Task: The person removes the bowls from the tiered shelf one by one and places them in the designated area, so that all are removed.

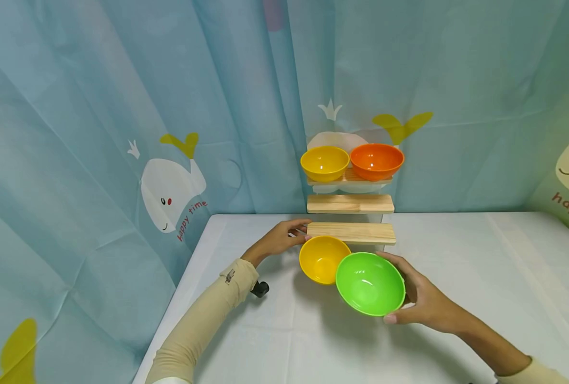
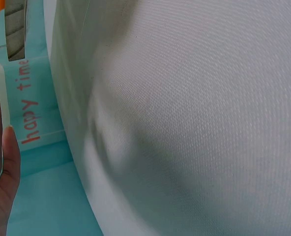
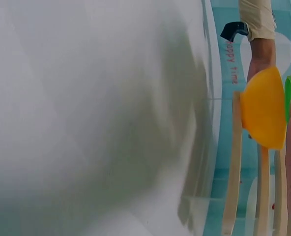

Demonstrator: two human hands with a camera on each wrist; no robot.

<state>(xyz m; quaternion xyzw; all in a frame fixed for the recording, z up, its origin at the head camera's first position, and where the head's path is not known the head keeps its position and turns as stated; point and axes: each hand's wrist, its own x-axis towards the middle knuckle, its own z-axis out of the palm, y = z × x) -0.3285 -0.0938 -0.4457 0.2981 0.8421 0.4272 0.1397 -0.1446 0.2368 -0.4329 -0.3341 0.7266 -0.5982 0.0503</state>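
A yellow bowl (image 1: 324,261) hangs tilted in front of the bottom plank of a small wooden rack (image 1: 352,231). My left hand (image 1: 281,238) is at the plank's left end, its thumb right at the bowl's upper left rim. In the left wrist view two fingers of that hand (image 2: 0,157) show, while its grip lies outside the picture. With my right hand (image 1: 424,298) I hold a larger-looking green bowl (image 1: 370,284) by its right side, thumb at the lower rim. The green bowl overlaps the yellow bowl's right edge.
Another yellow bowl (image 1: 325,163) and an orange bowl (image 1: 378,161) stand side by side on the rack's top plank. The middle plank (image 1: 350,204) is bare. A white-covered table (image 1: 481,266) lies beneath, with a printed blue curtain (image 1: 246,106) behind it.
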